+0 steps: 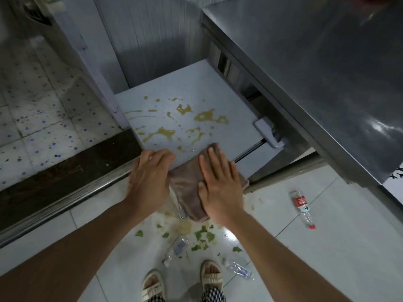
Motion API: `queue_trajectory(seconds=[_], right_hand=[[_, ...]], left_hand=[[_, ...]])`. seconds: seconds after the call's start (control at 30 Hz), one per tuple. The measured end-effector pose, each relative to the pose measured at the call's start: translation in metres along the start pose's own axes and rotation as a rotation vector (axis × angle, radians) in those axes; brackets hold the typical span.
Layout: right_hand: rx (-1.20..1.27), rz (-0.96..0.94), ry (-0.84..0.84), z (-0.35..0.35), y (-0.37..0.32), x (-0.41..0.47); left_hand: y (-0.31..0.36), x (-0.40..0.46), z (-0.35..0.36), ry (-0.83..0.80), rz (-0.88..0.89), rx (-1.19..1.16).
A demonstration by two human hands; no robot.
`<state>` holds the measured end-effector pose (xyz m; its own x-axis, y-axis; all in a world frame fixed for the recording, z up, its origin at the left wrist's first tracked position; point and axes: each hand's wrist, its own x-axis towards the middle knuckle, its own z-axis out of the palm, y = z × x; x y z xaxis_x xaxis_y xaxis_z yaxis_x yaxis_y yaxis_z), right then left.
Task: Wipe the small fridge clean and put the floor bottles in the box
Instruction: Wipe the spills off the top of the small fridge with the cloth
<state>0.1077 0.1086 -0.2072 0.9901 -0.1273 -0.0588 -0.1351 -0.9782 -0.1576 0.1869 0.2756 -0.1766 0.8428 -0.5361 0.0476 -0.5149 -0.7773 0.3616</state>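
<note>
**A:** On the small fridge's white top (218, 88), yellow-brown spills (205, 116) spread from centre toward twelve o'clock. The right hand (220, 184) lies flat, fingers straight and together, pressing a brown cloth (185, 182) at the lid's six o'clock edge; part of it hangs over.

**B:** And the left hand (148, 177)?

**A:** Fingers loosely bent, resting on the lid's edge just beside the cloth, holding nothing.

**B:** How will the cloth handle?

**A:** Soft and limp, likely; palm pressure suits it better than a pinch.

**B:** The bottles?

**A:** Three on the floor: a red-labelled bottle (302, 208) at four o'clock, two clear bottles (175, 249) (238, 269) by the sandals. Light, thin-walled, probably slippery; grip mid-body. No box shows.
</note>
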Motion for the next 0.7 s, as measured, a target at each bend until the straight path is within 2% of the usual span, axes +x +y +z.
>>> queue_trajectory(seconds=[0.17, 0.3, 0.4, 0.53, 0.7], right_hand=[[-0.091, 0.184, 0.027, -0.022, 0.081, 0.043], [-0.085, 0.224, 0.069, -0.029, 0.109, 0.071], [0.024, 0.242, 0.123, -0.021, 0.091, 0.062], [-0.005, 0.170, 0.088, -0.005, 0.034, 0.021], [-0.010, 0.100, 0.026, 0.012, -0.049, -0.012]], left_hand=[[0.004, 0.004, 0.003, -0.017, -0.003, 0.012], [-0.001, -0.001, 0.008, -0.039, 0.012, 0.029], [-0.003, -0.002, 0.010, -0.057, 0.011, 0.013], [-0.008, -0.001, 0.005, -0.063, 0.009, -0.029], [-0.023, -0.003, -0.010, -0.017, -0.084, -0.074]])
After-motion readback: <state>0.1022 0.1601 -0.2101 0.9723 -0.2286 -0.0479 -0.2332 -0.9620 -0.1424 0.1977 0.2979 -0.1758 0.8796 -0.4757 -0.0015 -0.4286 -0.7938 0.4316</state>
